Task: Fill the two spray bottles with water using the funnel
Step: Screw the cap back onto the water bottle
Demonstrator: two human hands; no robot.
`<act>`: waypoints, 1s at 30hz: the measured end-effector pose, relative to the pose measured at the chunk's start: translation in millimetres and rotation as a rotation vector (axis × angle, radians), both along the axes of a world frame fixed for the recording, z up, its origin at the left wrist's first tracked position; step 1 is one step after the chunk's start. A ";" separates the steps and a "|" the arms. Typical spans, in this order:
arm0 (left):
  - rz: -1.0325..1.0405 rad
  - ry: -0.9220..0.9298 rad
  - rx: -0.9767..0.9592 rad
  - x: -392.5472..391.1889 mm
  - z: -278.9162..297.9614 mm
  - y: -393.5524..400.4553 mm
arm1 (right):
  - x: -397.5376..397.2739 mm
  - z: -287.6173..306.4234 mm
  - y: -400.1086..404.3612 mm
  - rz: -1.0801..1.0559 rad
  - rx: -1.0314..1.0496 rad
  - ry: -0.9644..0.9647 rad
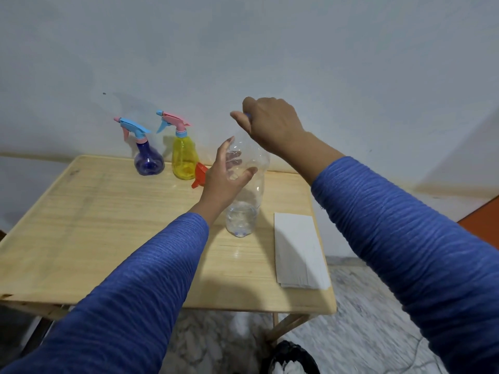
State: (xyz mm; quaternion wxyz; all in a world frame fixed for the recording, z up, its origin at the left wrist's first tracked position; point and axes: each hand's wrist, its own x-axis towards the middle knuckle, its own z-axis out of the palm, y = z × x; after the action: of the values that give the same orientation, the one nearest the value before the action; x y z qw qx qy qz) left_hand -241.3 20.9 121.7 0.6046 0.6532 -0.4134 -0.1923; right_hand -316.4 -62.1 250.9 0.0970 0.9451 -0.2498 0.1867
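Note:
A tall clear plastic bottle [247, 201] stands upright on the wooden table [108, 238], with a little water in its bottom. My left hand [226, 174] wraps around its middle. My right hand [270, 122] grips the blue cap at its top. At the back of the table stand a blue spray bottle [148, 157] and a yellow spray bottle [184, 155], both with their trigger heads on. A red funnel [199, 174] lies on its side beside the yellow one, partly hidden behind my left hand.
A folded white cloth or paper [298, 249] lies on the table's right side, near the edge. A pale wall rises right behind the table. A dark object [290, 357] sits on the marbled floor below the front edge.

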 end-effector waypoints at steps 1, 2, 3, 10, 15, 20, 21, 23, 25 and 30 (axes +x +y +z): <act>0.002 0.001 -0.002 0.6 -0.4 0.3 | -1.6 1.2 -1.4 0.045 0.001 0.014; 0.003 -0.007 -0.002 -0.3 -0.3 0.3 | -3.5 2.2 -2.6 0.071 -0.011 0.025; 0.006 -0.018 0.001 -2.3 -0.2 -0.2 | -4.9 3.2 -3.5 0.066 -0.030 0.028; 0.014 -0.005 0.001 -0.1 0.7 -0.1 | 11.1 -4.7 9.2 -0.215 0.314 -0.255; -0.109 -0.028 0.148 10.2 -18.8 12.9 | -12.7 -72.8 27.3 0.017 0.614 -0.879; -0.235 -0.124 0.272 13.0 -50.6 23.4 | -28.5 -139.0 40.5 -0.024 0.759 -0.868; -0.248 -0.129 0.270 12.0 -55.7 24.0 | -29.3 -145.0 42.0 -0.045 0.780 -0.848; -0.244 -0.118 0.249 12.2 -64.4 22.4 | -28.8 -152.6 43.8 -0.090 0.802 -0.812; -0.245 -0.117 0.222 18.3 -70.1 19.5 | -25.8 -157.1 45.3 -0.141 0.810 -0.789; -0.373 -0.243 0.265 61.6 -83.8 16.1 | -9.8 -160.5 53.5 -0.259 0.759 -0.850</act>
State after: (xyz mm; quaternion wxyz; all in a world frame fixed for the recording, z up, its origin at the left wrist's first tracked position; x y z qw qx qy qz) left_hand -179.7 37.0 37.9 0.4139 0.6573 -0.5675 -0.2730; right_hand -326.2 -8.6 90.4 -0.3351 0.7176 -0.4299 0.4336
